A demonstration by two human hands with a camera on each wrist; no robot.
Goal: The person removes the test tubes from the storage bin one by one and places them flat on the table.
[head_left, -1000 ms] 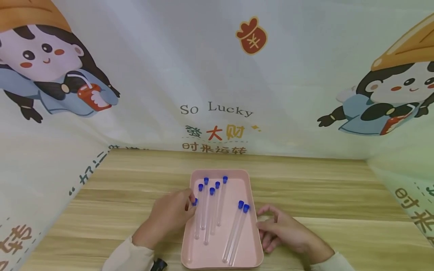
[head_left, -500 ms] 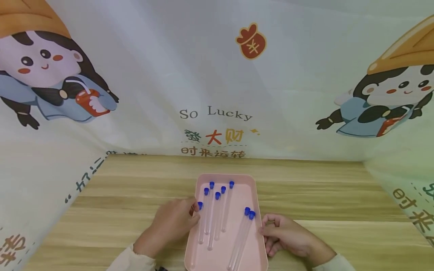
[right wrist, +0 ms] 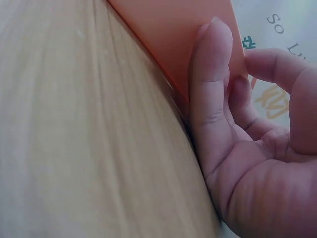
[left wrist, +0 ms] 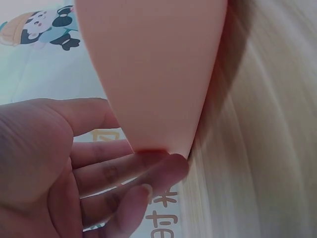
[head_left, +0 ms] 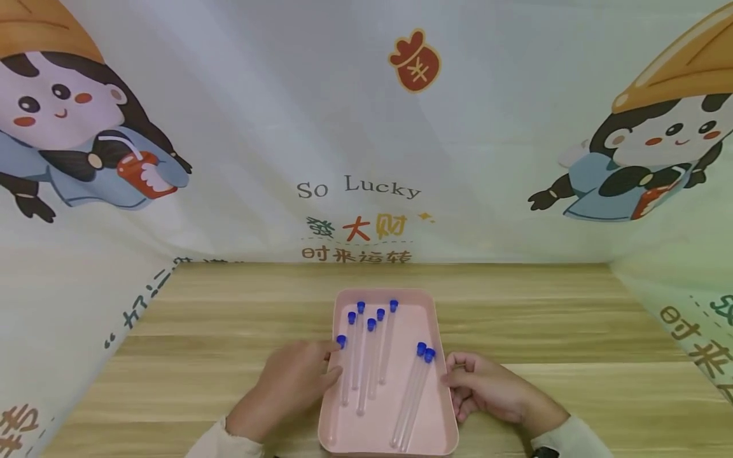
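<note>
A shallow pink tray (head_left: pixel 409 323) lies lengthwise on the table in the head view. Inside it are clear test tubes with blue caps: several (head_left: pixel 371 362) side by side on the left, and a slanted pair (head_left: pixel 411 402) on the right. My left hand (head_left: pixel 292 376) holds the tray's left rim, its index fingertip close to the nearest blue cap (head_left: pixel 341 341). Along the outer wall (left wrist: pixel 153 74) its other fingers are bent in the left wrist view. On the opposite side, my right hand (head_left: pixel 487 389) grips the rim, thumb on top and fingers against the outside wall (right wrist: pixel 173 37).
The wood-grain table (head_left: pixel 544 318) runs back to a white cloth wall (head_left: pixel 487 159) printed with cartoon figures and lettering. Similar cloth sides stand at left and right. A dark band (head_left: pixel 544 452) shows by the right sleeve.
The tray has shifted a little to the right with both hands at its sides. The tubes keep their arrangement inside it, and the left index finger has straightened over the rim.
</note>
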